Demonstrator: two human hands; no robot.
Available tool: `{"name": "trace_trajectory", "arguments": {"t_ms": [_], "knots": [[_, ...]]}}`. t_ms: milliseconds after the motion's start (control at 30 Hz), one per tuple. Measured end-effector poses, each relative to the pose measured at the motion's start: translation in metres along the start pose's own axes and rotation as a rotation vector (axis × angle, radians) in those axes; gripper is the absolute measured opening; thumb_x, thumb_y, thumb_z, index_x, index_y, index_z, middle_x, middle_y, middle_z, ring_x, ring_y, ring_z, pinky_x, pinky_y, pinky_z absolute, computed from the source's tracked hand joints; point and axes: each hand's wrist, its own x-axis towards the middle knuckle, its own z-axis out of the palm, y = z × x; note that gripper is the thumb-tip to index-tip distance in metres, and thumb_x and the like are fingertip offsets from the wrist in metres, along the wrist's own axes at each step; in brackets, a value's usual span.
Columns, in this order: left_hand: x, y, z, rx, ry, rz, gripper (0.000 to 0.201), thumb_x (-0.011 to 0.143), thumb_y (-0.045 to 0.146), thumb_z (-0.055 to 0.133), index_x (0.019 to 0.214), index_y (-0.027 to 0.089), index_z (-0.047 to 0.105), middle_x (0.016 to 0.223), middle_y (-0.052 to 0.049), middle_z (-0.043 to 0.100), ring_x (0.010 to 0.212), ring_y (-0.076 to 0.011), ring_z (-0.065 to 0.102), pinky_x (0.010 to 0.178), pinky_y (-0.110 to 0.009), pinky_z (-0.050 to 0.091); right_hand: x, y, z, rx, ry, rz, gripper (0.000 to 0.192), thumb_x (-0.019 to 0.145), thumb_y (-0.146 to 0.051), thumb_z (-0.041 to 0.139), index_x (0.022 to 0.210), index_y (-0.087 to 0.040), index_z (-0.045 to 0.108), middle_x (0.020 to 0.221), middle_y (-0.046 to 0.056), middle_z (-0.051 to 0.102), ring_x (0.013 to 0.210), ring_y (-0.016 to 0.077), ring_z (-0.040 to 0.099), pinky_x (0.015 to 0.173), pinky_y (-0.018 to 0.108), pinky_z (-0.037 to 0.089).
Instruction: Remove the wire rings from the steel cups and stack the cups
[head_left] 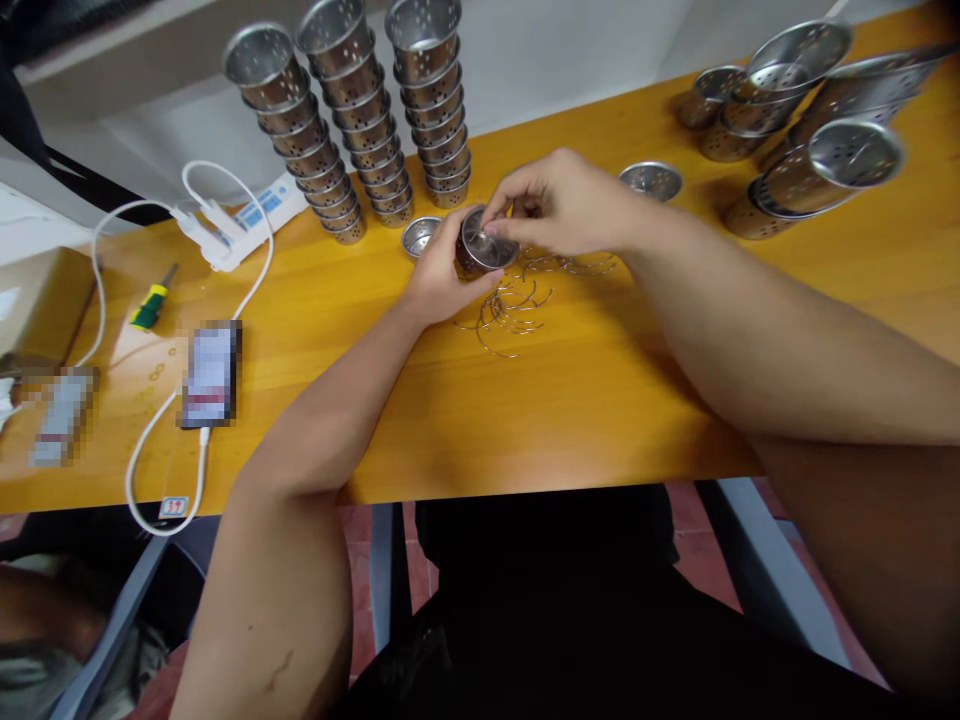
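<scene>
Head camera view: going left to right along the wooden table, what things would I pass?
Screwdriver → phone → white power strip → three upright stacks of perforated metal cups → the cup held by the left hand and right hand → single strainer → toppled cup stacks.

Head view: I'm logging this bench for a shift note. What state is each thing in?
Metal cup: tilted, gripped by left hand, right hand fingers at its mouth.
Wire rings: loose heap on table.
Cup stacks: three, upright.
Cups at right: stacked lying down.
Phone: cable attached.
Screwdriver: lying flat.
</scene>
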Motion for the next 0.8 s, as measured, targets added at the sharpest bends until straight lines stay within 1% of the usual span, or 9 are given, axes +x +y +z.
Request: {"name": "trace_trajectory", "arguments": {"t_ms": [100, 167, 233, 300, 433, 567, 633, 700, 800], "knots": [[0.001, -0.003, 0.001, -0.005, -0.031, 0.023, 0.107, 0.111, 0.101, 0.079, 0.190, 0.037, 0.047, 0.178, -0.015, 0.072, 0.174, -0.0446, 0.073, 0.157, -0.069, 0.051, 0.003, 0.005, 0.008, 0.004, -0.035, -0.019, 0.007, 0.107, -0.035, 0.089, 0.111, -0.030, 0.085, 0.116, 0.007, 0.088, 0.105, 0.0309, 0.071, 0.108, 0.047, 0.060], [0.002, 0.001, 0.001, -0.001, -0.031, 0.030, 0.105, 0.110, 0.103, 0.078, 0.186, 0.036, 0.051, 0.175, -0.015, 0.073, 0.172, -0.0446, 0.074, 0.156, -0.069, 0.054, 0.003, 0.006, 0.010, -0.014, -0.050, -0.020, 0.006, 0.107, -0.034, 0.088, 0.111, -0.032, 0.084, 0.117, 0.006, 0.089, 0.107, 0.0324, 0.072, 0.108, 0.049, 0.062], [0.004, 0.006, 0.000, 0.007, -0.016, 0.022, 0.104, 0.110, 0.102, 0.080, 0.184, 0.035, 0.050, 0.174, -0.016, 0.074, 0.170, -0.0440, 0.076, 0.153, -0.067, 0.058, 0.001, 0.004, 0.008, -0.032, -0.049, -0.014, 0.005, 0.108, -0.032, 0.088, 0.112, -0.032, 0.085, 0.117, 0.005, 0.090, 0.106, 0.0311, 0.072, 0.107, 0.048, 0.061], [0.005, 0.012, -0.001, 0.015, 0.005, 0.012, 0.101, 0.114, 0.096, 0.080, 0.186, 0.034, 0.045, 0.173, -0.016, 0.074, 0.168, -0.0422, 0.079, 0.151, -0.065, 0.061, 0.000, 0.001, 0.004, -0.021, -0.024, -0.001, 0.001, 0.112, -0.030, 0.086, 0.112, -0.030, 0.087, 0.113, 0.004, 0.090, 0.101, 0.0275, 0.070, 0.105, 0.044, 0.060], [0.004, 0.013, -0.003, 0.010, 0.064, 0.035, 0.093, 0.123, 0.083, 0.076, 0.191, 0.037, 0.033, 0.168, -0.013, 0.075, 0.159, -0.0364, 0.084, 0.147, -0.063, 0.064, 0.000, -0.001, -0.002, 0.058, 0.075, 0.008, 0.012, 0.116, -0.016, 0.091, 0.107, -0.025, 0.089, 0.104, 0.003, 0.087, 0.090, 0.0213, 0.067, 0.096, 0.038, 0.057], [0.003, 0.002, -0.004, -0.021, 0.108, 0.093, 0.098, 0.120, 0.087, 0.076, 0.188, 0.036, 0.029, 0.166, -0.013, 0.072, 0.159, -0.0369, 0.081, 0.146, -0.063, 0.061, 0.008, 0.010, 0.003, 0.146, 0.162, -0.033, 0.025, 0.115, -0.001, 0.092, 0.106, -0.024, 0.090, 0.095, 0.001, 0.083, 0.081, 0.0177, 0.067, 0.080, 0.034, 0.053], [0.003, -0.002, -0.004, -0.035, 0.119, 0.100, 0.100, 0.117, 0.089, 0.078, 0.186, 0.035, 0.030, 0.165, -0.012, 0.071, 0.159, -0.0373, 0.079, 0.147, -0.062, 0.059, 0.013, 0.015, 0.006, 0.152, 0.208, -0.080, 0.031, 0.113, 0.006, 0.091, 0.102, -0.023, 0.090, 0.092, 0.000, 0.081, 0.080, 0.0155, 0.066, 0.076, 0.031, 0.051], [0.002, -0.004, -0.003, -0.053, 0.143, 0.107, 0.100, 0.115, 0.092, 0.079, 0.183, 0.034, 0.033, 0.162, -0.012, 0.071, 0.156, -0.0364, 0.080, 0.145, -0.061, 0.060, 0.014, 0.018, 0.006, 0.134, 0.229, -0.115, 0.034, 0.113, 0.010, 0.090, 0.100, -0.022, 0.090, 0.089, 0.000, 0.079, 0.077, 0.0135, 0.062, 0.073, 0.029, 0.048], [0.001, -0.003, -0.002, -0.084, 0.199, 0.130, 0.098, 0.113, 0.098, 0.075, 0.177, 0.034, 0.036, 0.157, -0.010, 0.072, 0.145, -0.0333, 0.083, 0.138, -0.059, 0.065, 0.012, 0.015, 0.004, 0.091, 0.214, -0.127, 0.034, 0.114, 0.009, 0.091, 0.100, -0.021, 0.090, 0.087, -0.001, 0.077, 0.073, 0.0112, 0.054, 0.072, 0.028, 0.045]]}}
